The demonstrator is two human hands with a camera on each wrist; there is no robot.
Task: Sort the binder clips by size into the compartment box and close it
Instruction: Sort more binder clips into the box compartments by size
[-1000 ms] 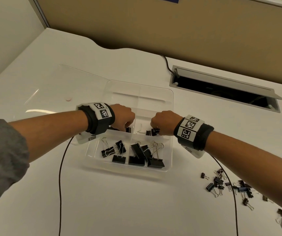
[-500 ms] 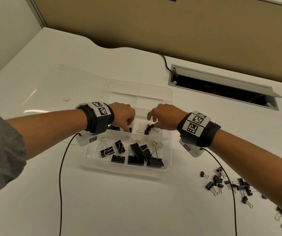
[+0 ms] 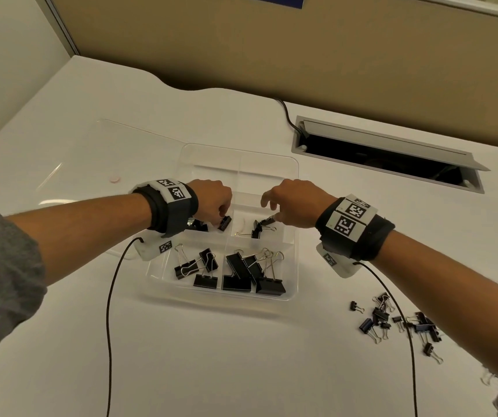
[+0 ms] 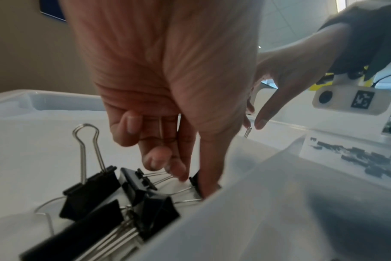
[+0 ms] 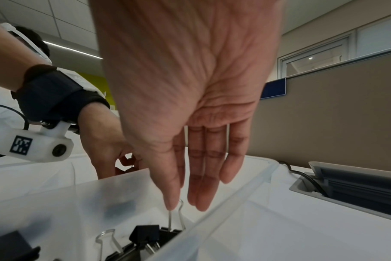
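Observation:
The clear compartment box (image 3: 217, 296) lies open in the middle of the white table. My left hand (image 3: 222, 213) hangs over the middle-left compartment and pinches a small black binder clip (image 3: 225, 222) between thumb and curled fingers (image 4: 179, 169). Other medium clips (image 4: 89, 190) lie beside it. My right hand (image 3: 272, 210) hovers over the middle-right compartment with its fingers straight. Its thumb tip (image 5: 171, 204) touches the wire handle of a small clip (image 5: 167, 231) standing there. Large clips (image 3: 250, 273) fill the two front compartments.
A pile of small loose clips (image 3: 398, 322) lies on the table to the right of the box. The clear lid (image 3: 61, 164) lies flat to the left. A cable recess (image 3: 386, 155) opens at the back right. Black wrist cables (image 3: 109, 311) trail toward the front edge.
My right hand has uncurled from a fist to straight fingers and risen slightly, leaving a clip in the middle-right compartment. My left hand has stayed over the middle-left compartment.

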